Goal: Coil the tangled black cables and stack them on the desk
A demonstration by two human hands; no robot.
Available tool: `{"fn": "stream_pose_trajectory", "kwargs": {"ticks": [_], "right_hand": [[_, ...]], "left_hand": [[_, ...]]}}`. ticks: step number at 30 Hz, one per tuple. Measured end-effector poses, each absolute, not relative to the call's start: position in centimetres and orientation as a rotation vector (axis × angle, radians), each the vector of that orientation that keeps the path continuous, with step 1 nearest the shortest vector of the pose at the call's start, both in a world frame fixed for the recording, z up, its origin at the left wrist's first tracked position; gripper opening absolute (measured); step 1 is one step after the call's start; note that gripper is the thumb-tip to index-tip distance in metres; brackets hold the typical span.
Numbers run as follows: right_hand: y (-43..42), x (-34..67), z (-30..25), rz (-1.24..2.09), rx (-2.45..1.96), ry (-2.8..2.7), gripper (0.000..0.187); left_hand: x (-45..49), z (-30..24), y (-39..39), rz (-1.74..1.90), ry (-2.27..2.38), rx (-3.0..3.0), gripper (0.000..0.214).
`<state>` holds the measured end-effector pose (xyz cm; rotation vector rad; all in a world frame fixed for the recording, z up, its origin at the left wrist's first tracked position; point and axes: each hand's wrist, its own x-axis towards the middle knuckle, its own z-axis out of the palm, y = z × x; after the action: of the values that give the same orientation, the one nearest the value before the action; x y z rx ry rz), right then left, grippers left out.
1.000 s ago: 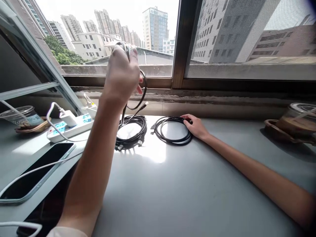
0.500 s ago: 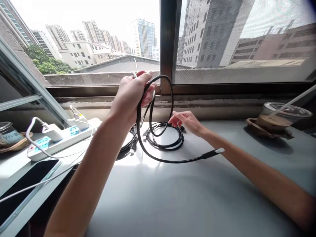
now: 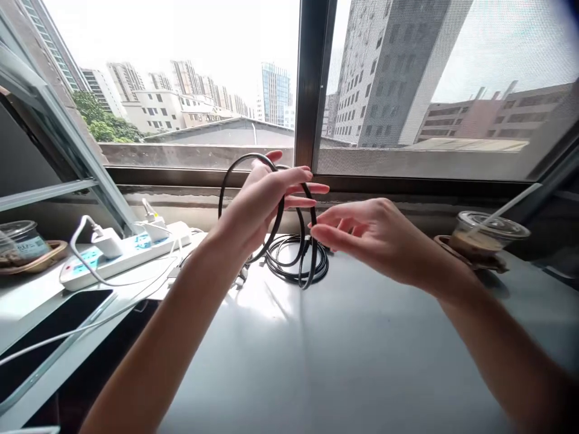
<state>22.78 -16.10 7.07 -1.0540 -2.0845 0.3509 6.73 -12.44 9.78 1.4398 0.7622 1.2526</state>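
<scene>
A black cable (image 3: 313,259) hangs in loops over my left hand (image 3: 260,205), whose fingers point away to the right with the thumb lying over the cable. My right hand (image 3: 373,238) is at the right side of these loops, with thumb and fingertips pinched together on the cable. Below, a second black cable lies coiled (image 3: 326,265) on the grey table (image 3: 344,361). Partly hidden behind my left wrist are cable ends with metallic plugs (image 3: 242,277).
To the left are a white power strip (image 3: 131,256) with chargers plugged in, a phone (image 3: 54,325) crossed by a white cord, and a lidded cup (image 3: 22,244). A drink cup with a straw (image 3: 484,232) sits in a carton holder at the right. Behind is a window (image 3: 312,90).
My right hand has come up from near the table coil to the held cable. The cable now loops around my left hand, and its free plug end no longer shows at the right.
</scene>
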Motion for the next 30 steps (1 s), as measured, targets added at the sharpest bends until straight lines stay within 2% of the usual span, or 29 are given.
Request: {"fn": "stream_pose_trajectory", "kwargs": {"ticks": [2,5,8,11,14,17,19,21,23,25,30], "right_hand": [[-16.7,22.2,6.9,0.214,-1.078,-2.048,0.02],[-16.6,22.1,6.8,0.231,-1.079,-1.907,0.001],[-15.9,22.6,7.3,0.288,-1.056,-1.723,0.01],[-15.5,23.3,8.6,0.289,-0.961,-1.577,0.01],[-16.2,23.7,10.5,0.16,-0.893,-1.488,0.017],[-17.7,23.3,11.9,-0.115,-0.897,-1.421,0.023],[-18.7,22.7,12.4,-0.24,-0.895,-1.386,0.023],[-19.3,22.0,12.5,-0.267,-0.862,-1.386,0.022],[-19.5,21.6,12.4,-0.222,-0.82,-1.419,0.024],[-19.4,21.6,12.3,-0.14,-0.796,-1.453,0.025],[-19.1,22.3,12.3,0.016,-0.793,-1.411,0.024]], "left_hand": [[6.9,9.9,-13.0,1.245,0.744,1.47,0.057],[6.5,10.4,-13.6,1.254,0.773,1.53,0.052],[5.3,11.4,-13.8,1.258,0.83,1.575,0.037],[3.7,12.5,-13.9,1.317,0.825,1.568,0.021],[2.7,12.9,-13.9,1.448,0.805,1.563,0.021],[2.9,12.4,-14.0,1.524,0.858,1.607,0.035],[3.5,11.9,-14.0,1.497,0.882,1.607,0.059],[3.9,11.4,-14.0,1.448,0.873,1.554,0.078],[4.1,11.2,-13.9,1.407,0.829,1.481,0.084],[4.1,11.1,-13.7,1.367,0.745,1.419,0.074],[3.9,11.1,-13.5,1.284,0.669,1.395,0.027]]}}
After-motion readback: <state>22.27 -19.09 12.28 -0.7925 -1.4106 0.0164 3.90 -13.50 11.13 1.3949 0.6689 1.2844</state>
